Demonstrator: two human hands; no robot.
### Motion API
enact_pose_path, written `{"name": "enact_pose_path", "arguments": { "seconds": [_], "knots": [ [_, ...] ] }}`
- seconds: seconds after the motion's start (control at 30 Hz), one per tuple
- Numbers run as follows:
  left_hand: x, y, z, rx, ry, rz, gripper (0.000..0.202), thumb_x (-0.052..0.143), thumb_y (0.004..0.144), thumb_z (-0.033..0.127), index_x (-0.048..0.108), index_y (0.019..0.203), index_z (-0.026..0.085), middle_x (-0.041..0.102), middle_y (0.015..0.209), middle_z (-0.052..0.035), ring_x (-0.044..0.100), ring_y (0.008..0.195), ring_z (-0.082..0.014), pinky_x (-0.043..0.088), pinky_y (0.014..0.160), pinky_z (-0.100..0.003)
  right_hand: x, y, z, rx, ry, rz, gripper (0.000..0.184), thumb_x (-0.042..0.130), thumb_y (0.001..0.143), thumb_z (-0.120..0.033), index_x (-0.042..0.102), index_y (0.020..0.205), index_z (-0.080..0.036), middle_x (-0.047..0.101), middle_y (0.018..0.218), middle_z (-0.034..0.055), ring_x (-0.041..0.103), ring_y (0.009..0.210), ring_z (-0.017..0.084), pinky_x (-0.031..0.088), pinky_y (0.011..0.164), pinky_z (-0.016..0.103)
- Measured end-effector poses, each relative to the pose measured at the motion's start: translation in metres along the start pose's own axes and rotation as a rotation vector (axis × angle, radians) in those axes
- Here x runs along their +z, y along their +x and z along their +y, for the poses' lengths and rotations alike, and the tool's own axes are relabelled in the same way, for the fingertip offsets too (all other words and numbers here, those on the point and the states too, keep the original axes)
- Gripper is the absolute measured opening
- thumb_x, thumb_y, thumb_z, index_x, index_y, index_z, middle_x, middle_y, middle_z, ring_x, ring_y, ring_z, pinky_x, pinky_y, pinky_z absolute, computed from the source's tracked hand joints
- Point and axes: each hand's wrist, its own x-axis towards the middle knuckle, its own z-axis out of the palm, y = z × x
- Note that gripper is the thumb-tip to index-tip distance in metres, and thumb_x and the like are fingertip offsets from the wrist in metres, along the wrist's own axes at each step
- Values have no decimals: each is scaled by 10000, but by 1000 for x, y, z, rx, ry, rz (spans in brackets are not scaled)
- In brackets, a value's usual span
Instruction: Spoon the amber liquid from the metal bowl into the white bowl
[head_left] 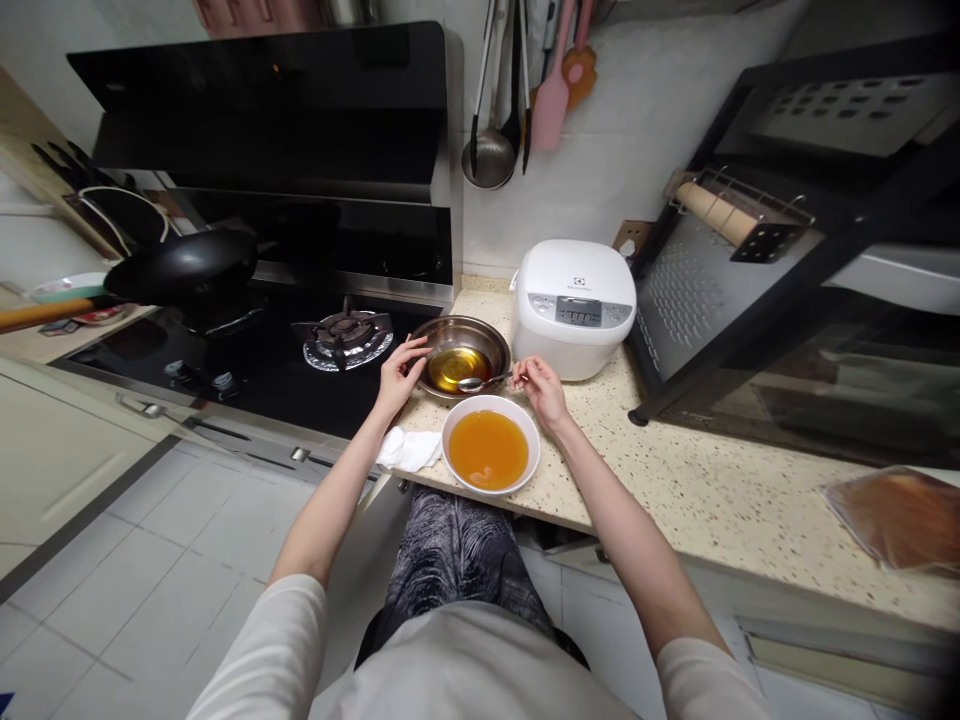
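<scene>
A steel bowl [480, 338] with a pool of amber liquid stands on the speckled counter [675, 470]. My left hand [399, 372] grips its near-left rim with curled fingers. My right hand [541, 388] pinches the handle of a metal spoon [480, 382], whose bowl dips into the amber liquid. Just in front stands a white bowl [490, 447] filled with orange liquid, between my two wrists.
A white rice cooker [574, 300] stands behind the bowls. A white cloth [409, 449] lies at the counter edge. To the left are a gas hob [345, 338] and a black pan [184, 265]. A black rack [750, 280] and a plastic bag [896, 515] are to the right.
</scene>
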Motion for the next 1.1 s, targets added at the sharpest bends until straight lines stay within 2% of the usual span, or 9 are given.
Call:
{"name": "enact_pose_path", "arguments": {
  "seconds": [0.17,0.6,0.87,1.1],
  "knots": [
    [0,0,-1,-2,-7,-3,231,637,946,392,760,1058,233,674,1326,-86,554,1366,-269,333,1250,-552,0,2,6,36,-1,-13,430,774,745,-595,582,710,-212,582,691,-9,525,594,127,434,581,277],
    [0,0,-1,24,-9,-5,245,625,953,412,758,1059,235,678,1318,-86,593,1315,-254,322,1256,-544,3,1,21,70,49,-30,391,747,787,-540,546,719,-211,597,708,-7,548,600,123,472,602,275],
    [0,0,-7,14,0,-7,248,627,948,419,756,1058,239,675,1321,-81,594,1309,-256,335,1247,-548,2,-1,15,23,52,5,342,688,858,-498,541,743,-212,594,742,2,572,631,136,482,642,294],
    [0,0,-5,25,-14,-6,238,630,952,403,757,1064,236,673,1326,-87,568,1350,-262,320,1257,-545,0,-1,6,-22,93,14,332,695,858,-480,530,729,-222,576,746,8,558,652,148,491,668,309]
  ]
}}
